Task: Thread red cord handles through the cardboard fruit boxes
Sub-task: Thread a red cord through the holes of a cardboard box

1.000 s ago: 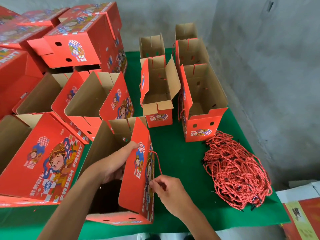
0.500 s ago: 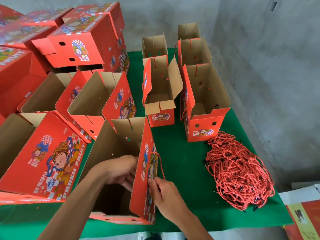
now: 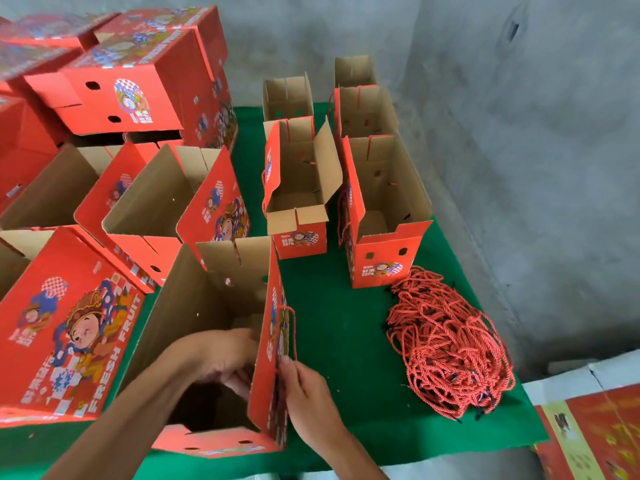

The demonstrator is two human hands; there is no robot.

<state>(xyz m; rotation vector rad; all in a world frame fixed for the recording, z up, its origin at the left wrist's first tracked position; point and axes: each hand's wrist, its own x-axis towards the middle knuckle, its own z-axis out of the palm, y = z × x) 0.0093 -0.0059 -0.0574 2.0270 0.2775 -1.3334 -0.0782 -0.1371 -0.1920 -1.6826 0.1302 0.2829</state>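
Note:
An open red fruit box (image 3: 194, 306) stands at the table's near edge, brown inside. My left hand (image 3: 221, 358) reaches inside it, fingers curled against the inner face of its right wall. My right hand (image 3: 304, 393) presses on the outside of that wall, fingertips pinching a red cord (image 3: 292, 330) that loops up along the wall's outer face. A tangled pile of red cords (image 3: 446, 344) lies on the green cloth to the right.
Several more open red boxes (image 3: 381, 209) stand behind on the green table (image 3: 346, 341), some with cords fitted. Stacked boxes (image 3: 138, 81) fill the back left. A large printed box (image 3: 69, 327) lies at left. A concrete wall is close on the right.
My left hand has sunk deeper into the box, from the wall's top edge to its inner face. My right hand slid down the outer wall with the cord.

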